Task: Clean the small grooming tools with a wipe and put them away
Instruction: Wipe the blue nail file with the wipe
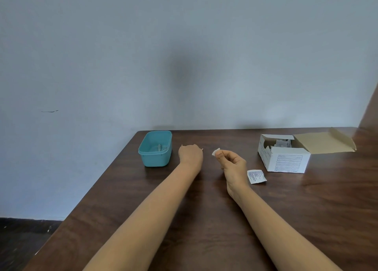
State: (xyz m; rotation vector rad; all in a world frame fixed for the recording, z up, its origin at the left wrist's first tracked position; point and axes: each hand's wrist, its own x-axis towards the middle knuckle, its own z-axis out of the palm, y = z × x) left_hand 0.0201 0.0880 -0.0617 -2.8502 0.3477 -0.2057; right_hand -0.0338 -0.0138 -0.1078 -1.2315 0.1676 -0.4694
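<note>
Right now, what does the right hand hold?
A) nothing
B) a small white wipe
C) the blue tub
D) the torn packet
B: the right hand pinches a small white wipe at its fingertips; the torn packet lies on the table beside that wrist.

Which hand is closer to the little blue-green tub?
Left. The left hand sits just beside the tub. The right hand is farther over to the right, pinching a wipe, and is closer to the torn packet.
</note>
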